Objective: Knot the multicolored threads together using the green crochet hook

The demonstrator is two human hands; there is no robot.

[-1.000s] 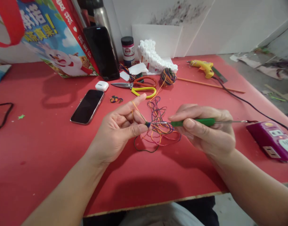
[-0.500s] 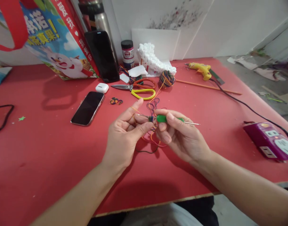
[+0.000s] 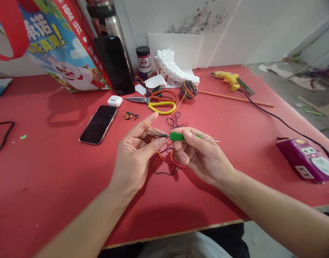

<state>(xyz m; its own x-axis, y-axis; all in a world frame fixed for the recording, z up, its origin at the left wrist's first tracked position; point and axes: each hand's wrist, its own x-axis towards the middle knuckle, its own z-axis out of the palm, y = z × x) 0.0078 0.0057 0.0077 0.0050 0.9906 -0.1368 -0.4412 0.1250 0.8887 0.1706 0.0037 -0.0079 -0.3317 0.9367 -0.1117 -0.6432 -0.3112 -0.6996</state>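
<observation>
My right hand grips a crochet hook by its green handle; one thin metal end points right, and the other points left toward my left fingers. Multicoloured yarn runs over the raised forefinger of my left hand. Thumb and fingers of that hand pinch a small dark bit of yarn work around the hook's left shaft; its exact shape is mostly hidden. Loose strands lie behind and below both hands. One orange strand leads back to a yarn ball.
Scissors, a small yarn piece, a phone and a white earbud case lie beyond my hands. A yellow glue gun and a purple power box are at right. A gift bag stands back left.
The whole view has shifted slightly. Both hands have moved a little left, and more of the hook's left shaft shows between my left fingers. The yarn work stays pinched.
</observation>
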